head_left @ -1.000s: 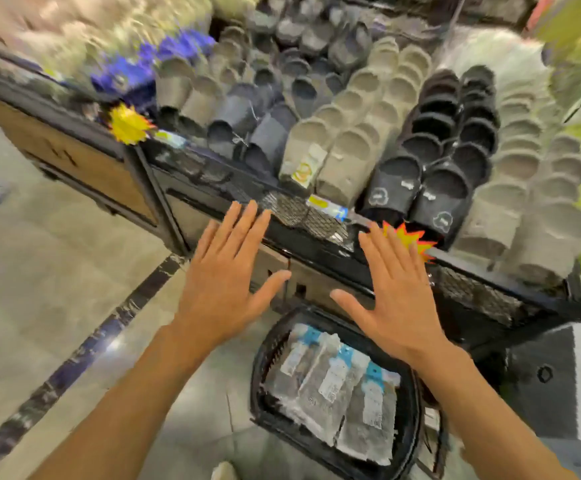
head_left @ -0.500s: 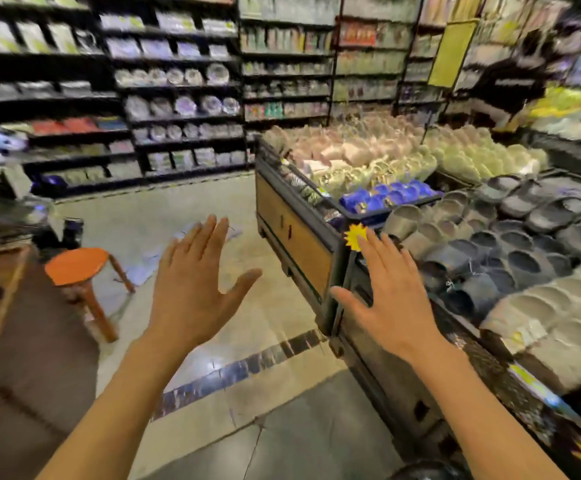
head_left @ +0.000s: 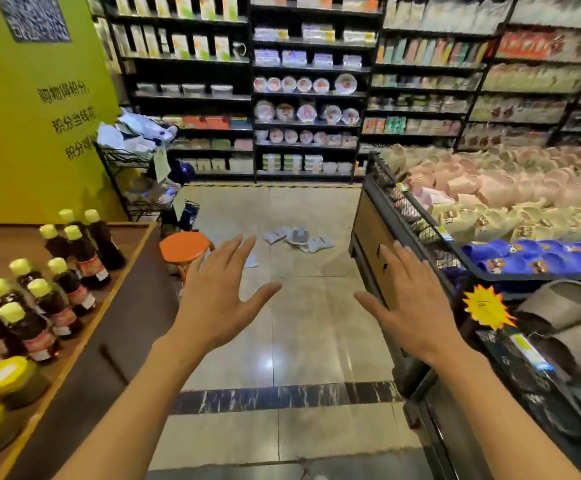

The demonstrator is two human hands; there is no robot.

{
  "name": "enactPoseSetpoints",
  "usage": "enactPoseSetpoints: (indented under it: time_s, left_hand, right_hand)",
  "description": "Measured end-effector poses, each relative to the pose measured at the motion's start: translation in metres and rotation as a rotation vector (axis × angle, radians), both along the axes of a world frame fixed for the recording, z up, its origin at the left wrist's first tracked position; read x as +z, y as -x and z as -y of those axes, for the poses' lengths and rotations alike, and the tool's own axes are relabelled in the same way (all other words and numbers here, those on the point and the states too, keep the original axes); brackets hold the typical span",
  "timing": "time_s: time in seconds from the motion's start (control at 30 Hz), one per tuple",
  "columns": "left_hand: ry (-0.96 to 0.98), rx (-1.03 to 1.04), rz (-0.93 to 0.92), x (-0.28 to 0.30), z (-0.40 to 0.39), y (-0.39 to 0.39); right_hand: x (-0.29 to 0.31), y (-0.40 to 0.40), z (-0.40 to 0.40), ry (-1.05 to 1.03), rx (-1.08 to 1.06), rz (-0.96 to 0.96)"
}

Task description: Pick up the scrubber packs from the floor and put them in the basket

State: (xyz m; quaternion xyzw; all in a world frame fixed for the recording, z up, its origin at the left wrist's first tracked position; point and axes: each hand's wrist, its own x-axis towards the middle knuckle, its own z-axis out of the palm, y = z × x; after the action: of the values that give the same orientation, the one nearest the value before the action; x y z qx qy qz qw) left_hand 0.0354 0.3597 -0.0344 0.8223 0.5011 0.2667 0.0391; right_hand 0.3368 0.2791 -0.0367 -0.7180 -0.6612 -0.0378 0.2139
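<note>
Several scrubber packs lie in a loose heap on the tiled floor a few steps ahead, in the middle of the aisle. One more pack lies apart, just past my left fingertips. My left hand and my right hand are both held out in front of me, palms down, fingers spread, holding nothing. Both are well short of the heap. The basket is out of view.
An orange stool stands left of the packs. A wooden counter with dark bottles runs along my left. A slipper display bin lines the right. Stocked shelves close the far end of the aisle.
My view has swung left, away from the basket with packs and the slipper bin, to face down the aisle. The floor packs have come into view. Both hands stay spread.
</note>
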Motion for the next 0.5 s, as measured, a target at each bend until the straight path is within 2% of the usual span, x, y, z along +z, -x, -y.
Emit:
enactPoseSetpoints:
  time_s: [0.3,0.5]
  left_hand:
    - [0.020,0.092,0.056,0.003,-0.156,-0.081]
    - [0.050,0.146,0.065,0.003,-0.247,-0.106]
  right_hand:
    - [0.001,-0.084,-0.171,-0.020,0.093,-0.057]
    - [0.006,-0.120,-0.281,-0.035,0.165,-0.104]
